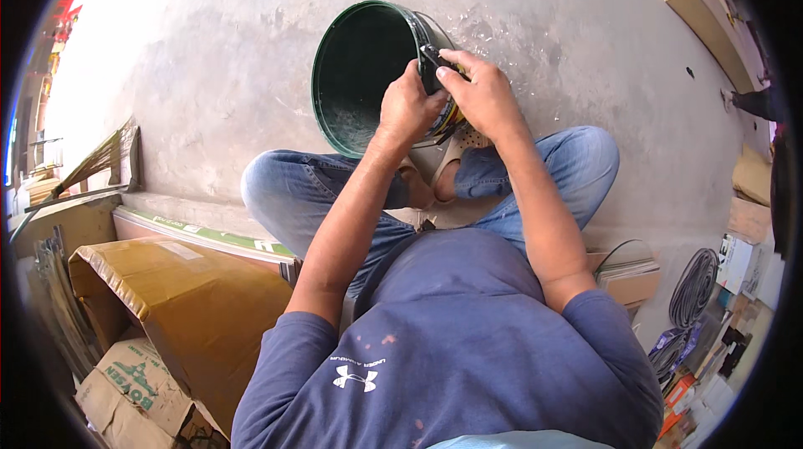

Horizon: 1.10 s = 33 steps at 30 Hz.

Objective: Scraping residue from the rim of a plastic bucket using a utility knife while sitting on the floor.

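Note:
A dark green bucket (360,60) lies tipped on the floor in front of my crossed legs, its mouth facing left. My left hand (408,107) is closed on the near right part of its rim, with the thumb at the inner side. My right hand (487,97) grips a small black hand tool (432,56) against the rim, just beyond my left fingers. The tool's working end is too small to make out. Part of the bucket's outer wall and label is hidden behind my hands. Pale shavings (499,33) are scattered on the floor beside the bucket.
Concrete floor (226,56) surrounds the bucket. At the lower left stand a brown cardboard box (201,290) and a broom (96,156). Coiled black cable (693,287) lies at the right, below another person's dark-clothed limb (757,103). A long box (698,14) stands at the upper right.

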Available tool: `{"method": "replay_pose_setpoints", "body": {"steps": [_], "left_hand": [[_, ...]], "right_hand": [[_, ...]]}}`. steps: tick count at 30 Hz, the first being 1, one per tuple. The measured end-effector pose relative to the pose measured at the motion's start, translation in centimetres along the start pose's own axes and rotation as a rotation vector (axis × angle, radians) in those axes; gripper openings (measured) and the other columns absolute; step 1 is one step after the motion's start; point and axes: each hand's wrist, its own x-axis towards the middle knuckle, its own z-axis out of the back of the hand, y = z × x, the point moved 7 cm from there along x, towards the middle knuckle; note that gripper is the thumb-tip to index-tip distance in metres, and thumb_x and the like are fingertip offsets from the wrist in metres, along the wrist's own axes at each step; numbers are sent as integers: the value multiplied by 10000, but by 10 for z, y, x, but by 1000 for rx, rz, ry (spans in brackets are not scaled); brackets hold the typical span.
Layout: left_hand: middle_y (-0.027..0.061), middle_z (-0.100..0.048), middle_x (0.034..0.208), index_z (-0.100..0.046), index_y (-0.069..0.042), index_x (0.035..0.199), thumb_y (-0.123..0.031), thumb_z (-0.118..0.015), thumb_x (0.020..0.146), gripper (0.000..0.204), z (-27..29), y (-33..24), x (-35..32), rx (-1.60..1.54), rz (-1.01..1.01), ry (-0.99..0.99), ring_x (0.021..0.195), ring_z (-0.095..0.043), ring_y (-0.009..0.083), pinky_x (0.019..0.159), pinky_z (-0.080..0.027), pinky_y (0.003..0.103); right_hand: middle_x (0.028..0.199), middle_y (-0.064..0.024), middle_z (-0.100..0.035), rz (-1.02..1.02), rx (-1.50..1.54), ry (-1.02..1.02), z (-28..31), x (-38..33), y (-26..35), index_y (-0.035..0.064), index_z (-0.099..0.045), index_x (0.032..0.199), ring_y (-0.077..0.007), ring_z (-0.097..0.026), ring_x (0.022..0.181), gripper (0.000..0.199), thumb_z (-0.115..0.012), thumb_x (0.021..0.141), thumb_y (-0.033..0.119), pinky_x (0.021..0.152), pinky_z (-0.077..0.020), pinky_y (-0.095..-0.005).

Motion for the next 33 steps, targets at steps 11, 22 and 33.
{"method": "replay_pose_setpoints", "body": {"steps": [11,22,33], "left_hand": [[253,-744,959,-619,-10,1225,-204,-746,825,463,11,1,10,208,8,128,942,-728,438,850,-581,522],[202,-760,924,-575,-62,1375,-192,-624,928,468,-40,32,-3,460,-41,125,864,-746,392,772,-588,506],[228,-761,960,-682,-82,1311,-248,-646,892,452,-86,29,14,558,-72,396,939,-748,387,869,-583,492]], "right_hand": [[1238,-278,-716,-71,67,39,-3,7,-21,9,-687,1321,-379,-704,1176,437,-679,958,252,1015,-541,-423],[1183,-261,-732,-150,124,24,-25,-1,-60,33,-698,1297,-400,-721,1107,403,-682,960,252,966,-558,-441],[1166,-285,-722,-141,-128,-172,11,0,-99,74,-695,1316,-451,-699,1099,431,-647,959,308,979,-537,-497]]}}
